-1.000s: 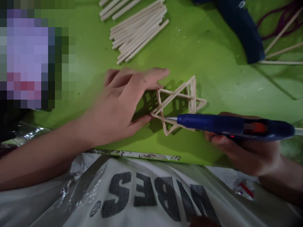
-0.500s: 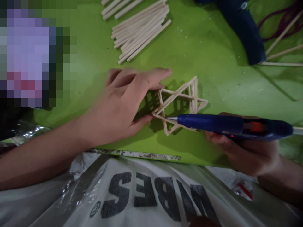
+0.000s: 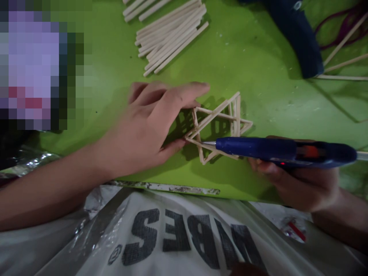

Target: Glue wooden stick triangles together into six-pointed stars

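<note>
A small frame of glued wooden sticks (image 3: 227, 115) lies on the green table (image 3: 253, 69) in front of me. My left hand (image 3: 152, 122) rests beside it on the left, thumb and fingertips touching the frame's left corner and holding it down. My right hand (image 3: 299, 184) is closed around a blue glue gun (image 3: 276, 150), held level. The gun's metal tip touches a stick at the frame's lower left part.
A pile of loose wooden sticks (image 3: 169, 34) lies at the back centre. A second dark blue glue gun (image 3: 299, 36) lies at the back right beside longer sticks (image 3: 342, 61) and a dark cord. The table's front edge runs just below the frame.
Almost nothing has moved. The glue gun has shifted very slightly, its tip staying on the frame, and my left hand has kept its hold.
</note>
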A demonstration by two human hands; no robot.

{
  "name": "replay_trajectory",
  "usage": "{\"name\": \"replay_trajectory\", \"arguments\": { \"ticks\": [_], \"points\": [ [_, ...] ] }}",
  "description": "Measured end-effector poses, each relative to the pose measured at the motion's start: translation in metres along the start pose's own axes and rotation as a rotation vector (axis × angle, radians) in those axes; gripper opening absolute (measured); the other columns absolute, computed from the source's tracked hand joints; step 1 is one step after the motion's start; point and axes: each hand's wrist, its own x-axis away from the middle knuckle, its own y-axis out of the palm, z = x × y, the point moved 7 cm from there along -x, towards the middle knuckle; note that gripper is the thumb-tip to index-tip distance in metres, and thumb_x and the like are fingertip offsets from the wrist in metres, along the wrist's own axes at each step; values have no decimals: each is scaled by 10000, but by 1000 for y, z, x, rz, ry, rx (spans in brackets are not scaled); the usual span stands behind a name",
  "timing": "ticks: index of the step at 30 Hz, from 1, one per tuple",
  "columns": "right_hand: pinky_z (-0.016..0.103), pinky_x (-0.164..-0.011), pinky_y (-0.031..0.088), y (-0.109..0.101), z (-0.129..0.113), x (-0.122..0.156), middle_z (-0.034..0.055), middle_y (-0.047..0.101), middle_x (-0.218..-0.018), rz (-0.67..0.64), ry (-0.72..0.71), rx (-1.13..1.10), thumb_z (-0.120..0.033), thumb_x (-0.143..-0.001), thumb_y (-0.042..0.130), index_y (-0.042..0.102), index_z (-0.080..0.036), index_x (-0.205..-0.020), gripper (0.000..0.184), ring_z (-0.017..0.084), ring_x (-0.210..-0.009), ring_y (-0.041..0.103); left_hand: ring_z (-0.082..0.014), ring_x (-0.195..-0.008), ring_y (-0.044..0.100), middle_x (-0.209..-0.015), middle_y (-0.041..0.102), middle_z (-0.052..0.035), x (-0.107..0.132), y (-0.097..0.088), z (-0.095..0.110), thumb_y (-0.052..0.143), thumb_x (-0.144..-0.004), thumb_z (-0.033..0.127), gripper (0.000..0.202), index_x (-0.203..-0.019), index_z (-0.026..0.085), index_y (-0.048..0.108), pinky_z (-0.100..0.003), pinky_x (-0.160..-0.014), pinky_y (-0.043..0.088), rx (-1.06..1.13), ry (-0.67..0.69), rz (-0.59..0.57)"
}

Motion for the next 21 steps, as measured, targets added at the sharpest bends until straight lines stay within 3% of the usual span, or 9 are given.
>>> {"name": "replay_trajectory", "arguments": {
  "ticks": [3, 7, 14, 19, 21],
  "points": [
    [303, -509, 524, 4, -9, -1, 1, 732, -789, -61, -117, 70, -211, -1104, 894, 814, -284, -1065, 115, 191, -615, 694, -406, -1602, 814, -1654, 861, -150, 0, 0, 0, 816, -1119, 94, 877, -1868, 224, 379, -627, -1256, 525, -23, -2, -8],
    [311, -553, 570, 3, -12, -1, -13, 737, -804, -56, -157, 99, -182, -1100, 867, 808, -290, -1081, 125, 188, -629, 696, -427, -1594, 799, -1640, 865, -163, 0, -2, 2, 819, -1092, 59, 868, -1854, 167, 416, -633, -1252, 516, -6, 8, 12],
    [340, -559, 583, 2, -11, 1, -5, 758, -840, -38, -197, 111, -184, -1097, 873, 842, -296, -1152, 128, 202, -647, 708, -422, -1618, 775, -1641, 868, -177, -1, -2, 1, 834, -1076, 27, 902, -1860, 167, 412, -630, -1264, 530, -39, 8, -8],
    [348, -593, 627, 3, -11, -1, -6, 756, -810, -45, -194, 133, -211, -1107, 864, 829, -294, -1079, 95, 199, -635, 704, -395, -1636, 770, -1651, 872, -164, -1, -1, 0, 797, -1139, 128, 833, -1871, 203, 406, -633, -1243, 541, -50, -2, -20],
    [361, -585, 638, -1, -6, -1, 7, 761, -782, 3, -140, 96, -312, -1096, 925, 832, -289, -994, 140, 208, -623, 707, -402, -1613, 783, -1643, 875, -158, -2, -2, 1, 792, -1117, 117, 833, -1861, 189, 424, -643, -1239, 545, -39, 8, -2]
  ]
}}
